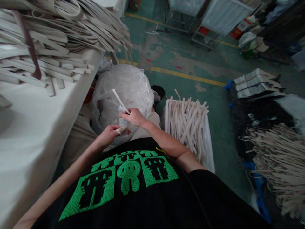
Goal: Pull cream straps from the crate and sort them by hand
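Note:
My right hand (pixel 134 116) is closed in a pinch on a thin pale strip (pixel 119 100) that sticks up and to the left. My left hand (pixel 110 134), with a bandage on one finger, is closed around a small clear plastic piece (pixel 123 121) held just below the strip. Both hands hover over my lap, in front of a large clear plastic bag (pixel 124 87). My black shirt with a green print fills the lower part of the view.
A white table (pixel 33 127) on the left carries a heap of pale strips (pixel 47 41). A white crate (pixel 209 149) of the same strips stands at my right. More strip bundles (pixel 278 159) and stacked packs (pixel 257 83) lie on the green floor.

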The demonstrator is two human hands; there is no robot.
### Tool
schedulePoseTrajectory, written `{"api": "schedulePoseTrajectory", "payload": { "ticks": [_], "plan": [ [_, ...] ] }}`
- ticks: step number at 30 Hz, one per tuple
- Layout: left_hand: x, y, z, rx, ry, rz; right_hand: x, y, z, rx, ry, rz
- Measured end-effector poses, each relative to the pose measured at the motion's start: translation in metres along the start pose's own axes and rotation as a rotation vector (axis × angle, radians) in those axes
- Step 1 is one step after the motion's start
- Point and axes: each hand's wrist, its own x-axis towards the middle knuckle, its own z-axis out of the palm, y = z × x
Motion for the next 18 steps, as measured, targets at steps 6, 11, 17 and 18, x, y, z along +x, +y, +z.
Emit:
{"api": "schedulePoseTrajectory", "payload": {
  "ticks": [6,11,17,18],
  "plan": [
    [0.022,0.004,-0.002,-0.274,0.123,-0.040,-0.019,0.002,-0.024,0.187,-0.111,0.115],
    [0.040,0.018,-0.007,-0.500,0.225,-0.046,-0.068,0.006,-0.028,0.188,-0.550,0.225],
    [0.051,0.021,-0.005,-0.531,0.278,-0.012,-0.092,0.018,-0.009,0.118,-0.607,0.294],
    [0.051,0.020,-0.004,-0.500,0.277,-0.002,-0.091,0.019,-0.008,0.114,-0.603,0.302]
  ]
}}
